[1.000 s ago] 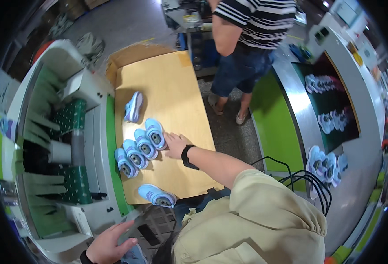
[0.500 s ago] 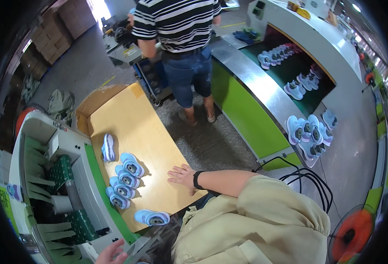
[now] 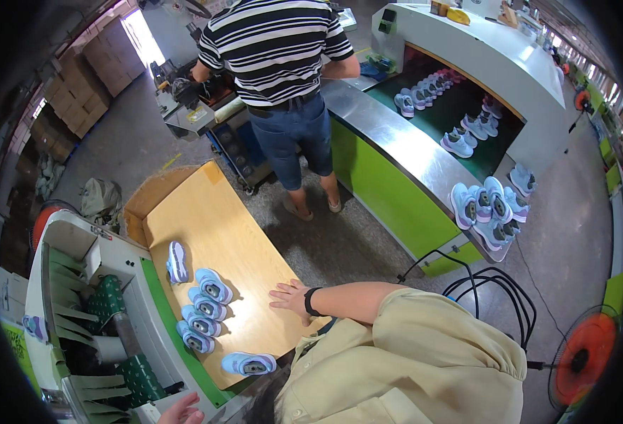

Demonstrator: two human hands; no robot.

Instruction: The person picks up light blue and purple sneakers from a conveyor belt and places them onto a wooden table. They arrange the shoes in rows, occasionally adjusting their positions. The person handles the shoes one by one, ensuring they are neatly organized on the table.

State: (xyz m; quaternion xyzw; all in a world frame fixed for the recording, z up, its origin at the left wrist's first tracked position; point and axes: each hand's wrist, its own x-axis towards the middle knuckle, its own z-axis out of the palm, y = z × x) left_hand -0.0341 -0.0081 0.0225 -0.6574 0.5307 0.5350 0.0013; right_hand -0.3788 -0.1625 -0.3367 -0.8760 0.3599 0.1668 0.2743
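Observation:
My right hand [image 3: 290, 299] lies flat with fingers spread on the light wooden tabletop [image 3: 230, 219], near its right edge, and holds nothing. A black band circles that wrist. To its left a row of several light blue sneakers [image 3: 206, 309] stands side by side. One more sneaker [image 3: 176, 262] lies farther back, and another sneaker [image 3: 248, 363] stands at the near edge. At the bottom edge my left hand [image 3: 181, 410] shows only in part. Its visible fingers are loosely bent and apart, with nothing seen in them, beside the machine on the left.
A machine [image 3: 99, 263] with grey strip curtains and a green roller adjoins the table. Across the aisle, a conveyor [image 3: 424, 180] carries shoes, with more sneakers [image 3: 491, 208] heaped at its end. Black cables [image 3: 495, 290] and an orange fan [image 3: 583, 357] are at right. A co-worker [image 3: 276, 63] stands ahead.
The view has shifted slightly, so the table sits lower in the picture. The co-worker's arms have moved, one now reaching over the equipment at left. My right hand stays on the tabletop.

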